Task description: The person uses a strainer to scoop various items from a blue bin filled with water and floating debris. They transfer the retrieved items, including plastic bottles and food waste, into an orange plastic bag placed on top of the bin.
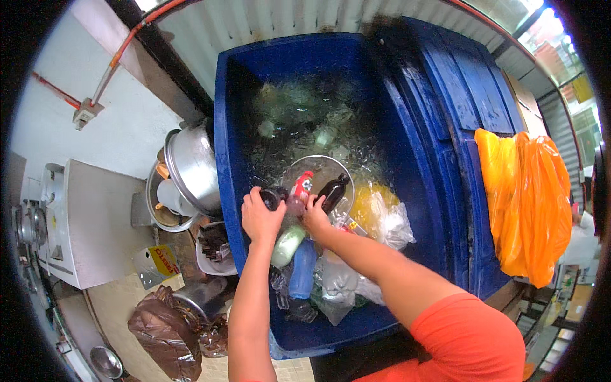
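Both arms reach into a big blue insulated bin [224, 146] holding murky water and clear pieces that look like ice. My left hand [262, 218] is curled round a dark rounded object [271, 198], apparently a bottle seen end-on. My right hand [316, 219] grips the lower end of a dark bottle [333, 192], whose cap points up and away. Between the hands lies a bottle with a red label [301, 186]. A round, thin-rimmed strainer [318, 157] sits behind and partly under these bottles. Nearer me are a pale green bottle [288, 246] and a blue bottle [302, 270].
Clear plastic bags [337, 286] and a yellow bag [372, 197] fill the bin's near right part. An orange plastic bag [525, 204] hangs over the open blue lid [464, 95]. Metal pots [194, 169] and a brown bag [167, 331] stand left.
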The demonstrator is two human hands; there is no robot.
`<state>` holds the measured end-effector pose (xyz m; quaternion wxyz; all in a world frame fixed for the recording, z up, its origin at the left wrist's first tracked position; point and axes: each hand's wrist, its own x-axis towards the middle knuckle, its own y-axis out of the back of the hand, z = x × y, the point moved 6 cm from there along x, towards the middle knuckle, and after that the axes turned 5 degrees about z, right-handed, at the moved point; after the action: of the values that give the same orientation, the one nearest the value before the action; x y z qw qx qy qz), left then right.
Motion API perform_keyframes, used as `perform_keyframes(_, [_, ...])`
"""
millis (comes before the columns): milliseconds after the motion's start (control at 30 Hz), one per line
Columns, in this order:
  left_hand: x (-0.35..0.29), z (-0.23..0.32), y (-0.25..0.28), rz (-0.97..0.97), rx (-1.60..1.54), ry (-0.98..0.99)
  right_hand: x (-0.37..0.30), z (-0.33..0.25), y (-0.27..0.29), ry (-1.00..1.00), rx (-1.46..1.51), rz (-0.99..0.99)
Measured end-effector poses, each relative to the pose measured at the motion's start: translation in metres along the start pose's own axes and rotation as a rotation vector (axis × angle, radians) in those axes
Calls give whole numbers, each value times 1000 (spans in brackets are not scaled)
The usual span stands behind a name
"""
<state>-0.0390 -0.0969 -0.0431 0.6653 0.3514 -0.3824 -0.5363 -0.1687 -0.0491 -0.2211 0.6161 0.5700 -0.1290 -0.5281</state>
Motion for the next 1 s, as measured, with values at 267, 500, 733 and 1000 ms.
perform_keyframes(267, [-88, 96, 108, -83, 121, -350, -200, 127, 95, -236, 794, 471])
perform_keyframes(500, [-161, 321, 232, 45, -260, -567, -548, 271, 172, -316, 1188, 930])
perform_keyframes(733, [-236, 578, 233, 347, -607, -941, -826, 382, 164, -859, 661, 1322])
perform_keyframes(1000, [-357, 732, 59, -13, -294, -1129, -768, 454, -7, -1321, 383, 989])
